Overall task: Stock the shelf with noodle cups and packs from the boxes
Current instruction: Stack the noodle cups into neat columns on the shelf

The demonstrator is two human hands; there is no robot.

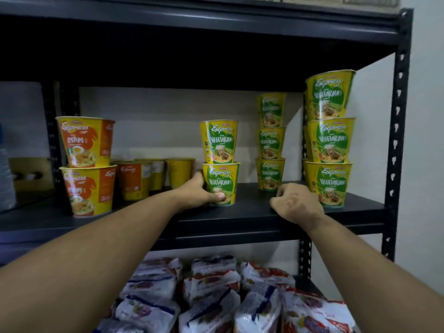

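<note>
On the black metal shelf (252,205), the left hand (194,191) wraps round the lower green cup (222,182) of the middle two-cup stack, near the front edge. The right hand (296,204) rests on the shelf to its right, fingers curled, holding nothing.

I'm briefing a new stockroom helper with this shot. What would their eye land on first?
The bright green Vegetarian cup stacks on the dark shelf, tallest at the right. Then the left hand gripping the bottom cup of the middle two-high stack, the right hand resting curled on the shelf. Orange cups stand left.
</note>
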